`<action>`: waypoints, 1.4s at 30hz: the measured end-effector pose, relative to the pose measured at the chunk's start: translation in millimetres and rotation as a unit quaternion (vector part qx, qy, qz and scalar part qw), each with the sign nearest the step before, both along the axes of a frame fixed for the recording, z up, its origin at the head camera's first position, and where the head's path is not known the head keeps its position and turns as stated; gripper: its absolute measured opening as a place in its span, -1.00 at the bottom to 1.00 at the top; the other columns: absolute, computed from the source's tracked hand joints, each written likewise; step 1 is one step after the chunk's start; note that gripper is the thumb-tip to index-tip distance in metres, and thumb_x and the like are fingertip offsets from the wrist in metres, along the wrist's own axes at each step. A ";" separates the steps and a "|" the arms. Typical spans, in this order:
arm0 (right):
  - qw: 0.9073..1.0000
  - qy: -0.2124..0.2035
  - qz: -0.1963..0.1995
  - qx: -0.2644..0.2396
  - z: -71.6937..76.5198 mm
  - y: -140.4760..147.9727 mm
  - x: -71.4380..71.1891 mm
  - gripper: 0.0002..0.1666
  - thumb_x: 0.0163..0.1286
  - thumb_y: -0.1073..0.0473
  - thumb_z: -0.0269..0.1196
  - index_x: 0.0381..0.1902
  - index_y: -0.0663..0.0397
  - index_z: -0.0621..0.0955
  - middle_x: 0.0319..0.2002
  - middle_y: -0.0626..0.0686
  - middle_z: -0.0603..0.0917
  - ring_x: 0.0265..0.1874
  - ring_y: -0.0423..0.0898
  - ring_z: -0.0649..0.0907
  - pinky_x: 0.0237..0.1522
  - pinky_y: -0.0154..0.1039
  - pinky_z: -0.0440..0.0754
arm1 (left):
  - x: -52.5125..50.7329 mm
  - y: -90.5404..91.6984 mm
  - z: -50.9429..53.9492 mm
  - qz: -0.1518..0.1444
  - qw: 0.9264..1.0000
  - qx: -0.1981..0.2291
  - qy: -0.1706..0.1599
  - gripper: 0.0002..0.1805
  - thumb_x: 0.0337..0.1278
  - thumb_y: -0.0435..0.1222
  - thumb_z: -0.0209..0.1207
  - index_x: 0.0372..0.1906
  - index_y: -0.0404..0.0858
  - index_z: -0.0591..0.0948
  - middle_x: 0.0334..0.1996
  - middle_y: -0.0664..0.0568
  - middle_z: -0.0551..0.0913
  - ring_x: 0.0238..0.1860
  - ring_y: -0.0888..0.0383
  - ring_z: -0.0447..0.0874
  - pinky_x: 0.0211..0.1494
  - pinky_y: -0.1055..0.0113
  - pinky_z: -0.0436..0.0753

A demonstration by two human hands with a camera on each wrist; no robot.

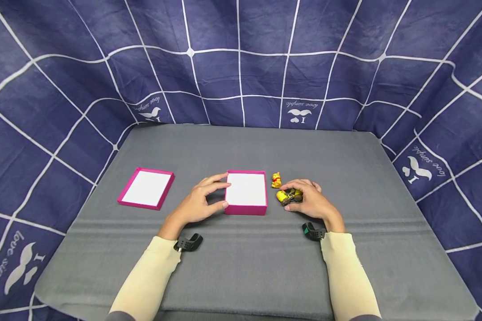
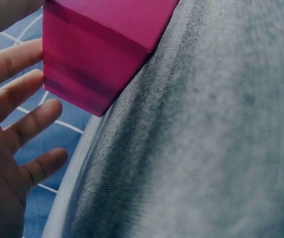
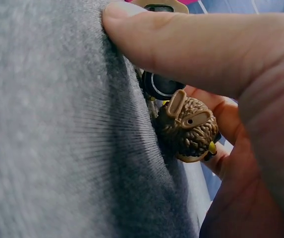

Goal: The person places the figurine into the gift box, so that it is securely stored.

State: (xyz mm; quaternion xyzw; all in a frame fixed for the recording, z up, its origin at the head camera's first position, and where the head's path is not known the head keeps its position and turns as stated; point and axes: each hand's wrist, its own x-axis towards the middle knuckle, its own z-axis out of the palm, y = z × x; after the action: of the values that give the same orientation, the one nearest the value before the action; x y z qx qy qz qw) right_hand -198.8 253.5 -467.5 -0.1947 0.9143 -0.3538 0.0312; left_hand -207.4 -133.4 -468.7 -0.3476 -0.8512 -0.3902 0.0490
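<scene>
A pink box (image 1: 246, 209) with a white inside face stands in the middle of the grey table. My left hand (image 1: 201, 200) is at its left side, fingers spread and fairly straight, with fingertips at the box wall (image 2: 92, 59). To the right, my right hand (image 1: 311, 199) holds a yellow toy car (image 1: 284, 196) on the table, thumb in front and fingers behind. A dark wheel (image 3: 161, 85) shows under the thumb in the right wrist view, beside a brown, rough-textured piece (image 3: 191, 124); whether it is joined to the car I cannot tell.
A small yellow bear figure (image 1: 276, 180) in red stands between the box and the car, slightly farther back. On the left lies a shallow pink lid (image 1: 159, 206), white side up. A blue white-lined curtain (image 1: 261, 76) surrounds the table's back and sides.
</scene>
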 end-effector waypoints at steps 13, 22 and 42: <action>1.000 -0.008 -0.014 -0.009 -1.3 -0.7 -0.2 -0.37 -0.03 0.04 0.63 0.04 -0.32 0.66 0.06 -0.11 0.68 0.20 -0.03 0.47 0.37 0.29 -0.16 | -0.3 -0.6 -1.0 0.000 1.000 -0.005 0.005 -0.40 0.15 0.02 0.37 0.32 0.09 0.56 0.49 0.16 0.35 0.46 0.09 0.32 0.42 -0.11 0.37; 1.000 -0.008 -0.017 -0.014 -2.6 -0.8 -0.8 -0.38 -0.02 0.04 0.63 0.04 -0.28 0.65 0.01 -0.13 0.69 0.15 -0.06 0.50 0.39 0.31 -0.22 | 0.8 -1.4 -2.2 0.008 1.000 -0.008 0.011 -0.39 0.14 0.06 0.37 0.32 0.14 0.55 0.49 0.20 0.35 0.45 0.12 0.34 0.40 -0.11 0.40; 0.999 0.021 -0.032 -0.033 -1.5 -0.2 0.6 -0.39 -0.05 -0.03 0.64 -0.01 -0.35 0.64 -0.01 -0.16 0.68 0.09 -0.07 0.56 0.38 0.19 -0.03 | 0.7 -0.9 -2.0 0.014 1.000 -0.013 -0.003 -0.38 0.14 0.10 0.35 0.33 0.16 0.54 0.49 0.24 0.34 0.48 0.15 0.31 0.46 -0.04 0.36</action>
State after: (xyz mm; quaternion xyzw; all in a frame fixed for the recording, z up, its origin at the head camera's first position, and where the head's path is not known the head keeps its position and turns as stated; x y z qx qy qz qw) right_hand -198.2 253.2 -469.0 -0.1743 0.9081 -0.3807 -0.0062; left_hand -206.7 -134.3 -470.8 -0.3353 -0.8609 -0.3798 0.0472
